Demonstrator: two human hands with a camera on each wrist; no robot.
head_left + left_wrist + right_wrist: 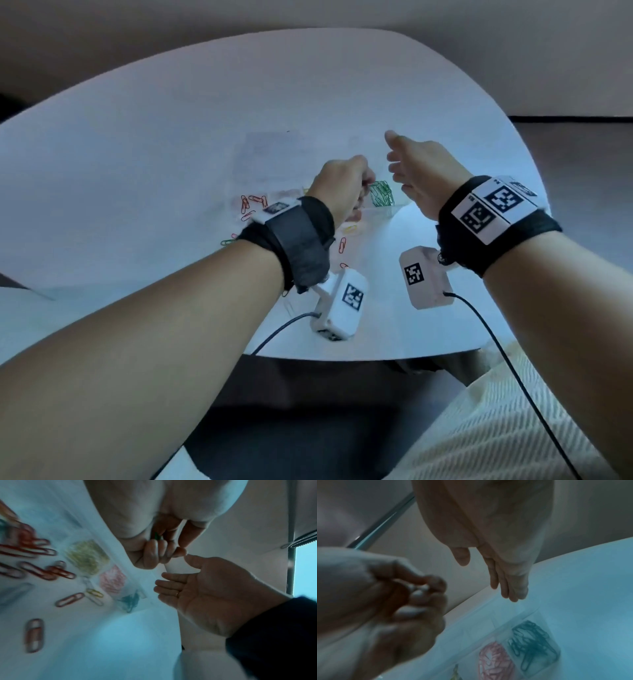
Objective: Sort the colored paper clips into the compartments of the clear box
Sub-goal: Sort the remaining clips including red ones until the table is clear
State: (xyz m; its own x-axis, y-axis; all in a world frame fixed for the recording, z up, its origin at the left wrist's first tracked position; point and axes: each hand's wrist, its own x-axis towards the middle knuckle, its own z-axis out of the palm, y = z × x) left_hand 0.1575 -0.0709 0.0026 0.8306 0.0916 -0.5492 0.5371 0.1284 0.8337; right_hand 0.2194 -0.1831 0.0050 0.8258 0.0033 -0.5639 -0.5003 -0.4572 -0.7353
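Lower half of the head view: both forearms are reaching in over the white table (137,144), each wrist wearing a black strap with a white tagged module.

Loose clips are lying near the left wrist — red paper clips (251,205) at centre-left, one more red clip (342,245) just below the hand, and a yellow clip (349,227) beside it.

Mid-frame: the left hand (340,186) is curling its fingers tight, pinching a green paper clip (156,537); only a small green bit is showing between the fingertips in the left wrist view.

The clear box (530,614) is sitting just under and beyond the hands, its walls faint. The green clips (382,194) are piled in one compartment, pink clips (494,661) in the next, yellow ones (85,557) in a third.

Right of centre: the right hand (423,171) is hovering with fingers straight and loosely spread, palm facing the left hand, holding nothing.

Upper frame: bare tabletop, then a dim wall.
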